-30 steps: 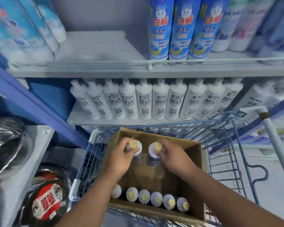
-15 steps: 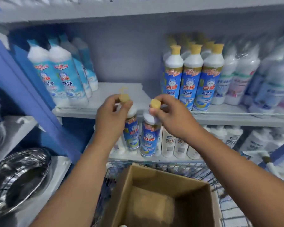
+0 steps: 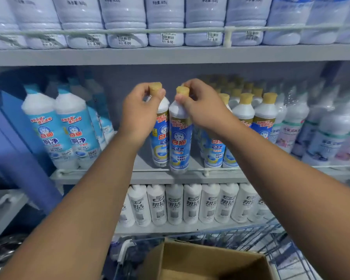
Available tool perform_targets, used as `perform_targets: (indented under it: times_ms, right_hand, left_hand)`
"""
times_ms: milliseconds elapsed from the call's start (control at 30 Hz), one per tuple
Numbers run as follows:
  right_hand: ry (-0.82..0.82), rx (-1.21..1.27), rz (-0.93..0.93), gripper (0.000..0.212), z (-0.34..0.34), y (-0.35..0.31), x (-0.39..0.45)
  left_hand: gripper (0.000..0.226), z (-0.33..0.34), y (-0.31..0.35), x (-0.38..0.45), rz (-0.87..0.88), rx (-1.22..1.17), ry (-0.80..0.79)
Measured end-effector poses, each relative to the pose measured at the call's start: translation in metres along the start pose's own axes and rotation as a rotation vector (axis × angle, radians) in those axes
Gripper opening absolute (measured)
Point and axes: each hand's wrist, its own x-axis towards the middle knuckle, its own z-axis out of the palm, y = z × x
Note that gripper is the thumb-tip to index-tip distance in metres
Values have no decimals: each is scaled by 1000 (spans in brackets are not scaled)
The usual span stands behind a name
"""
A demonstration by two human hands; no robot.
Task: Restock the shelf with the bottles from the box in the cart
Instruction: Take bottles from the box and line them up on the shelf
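I hold two blue-labelled white bottles with yellow caps, one in each hand. My left hand grips the neck of the left bottle. My right hand pinches the neck of the right bottle. Both bottles hang upright at the front edge of the middle shelf, their bases at the wire rail, in the gap left of the matching yellow-capped bottles. The cardboard box sits in the blue wire cart at the bottom; its contents are out of view.
Light-blue-capped cleaner bottles stand on the same shelf to the left. A row of white bottles fills the shelf below. Large white jugs with price tags line the shelf above. A blue upright stands at the left.
Both hands lifted the two bottles out of the box, up past the lower shelf, and now hold them at the middle shelf's front edge. The view tilted upward.
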Motion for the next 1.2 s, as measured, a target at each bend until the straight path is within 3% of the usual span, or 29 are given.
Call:
perform_targets:
  times_ms: [200, 367, 633, 733, 800, 867, 1000, 1200]
  right_hand:
    - [51, -47, 50, 21, 12, 11, 21]
    - [-2, -75, 129, 34, 23, 28, 33]
    - [29, -100, 158, 25, 29, 44, 33]
    - [89, -43, 156, 40, 44, 60, 18]
    - [138, 44, 224, 63, 58, 76, -3]
    - [173, 46, 286, 78, 74, 97, -28]
    - [152, -119, 347, 62, 95, 121, -58]
    - [181, -193, 363, 49, 104, 130, -46]
  left_hand:
    - [21, 6, -26, 22, -84, -20, -49]
    - [25, 9, -40, 33, -146, -31, -111]
    - [26, 13, -58, 46, -134, 4, -193]
    - [23, 14, -64, 42, -111, 42, -219]
    - [18, 13, -72, 33, -87, 20, -226]
    - [30, 13, -87, 18, -112, -82, -197]
    - [50, 17, -122, -16, -200, 111, -231]
    - [50, 30, -140, -15, -205, 214, -236]
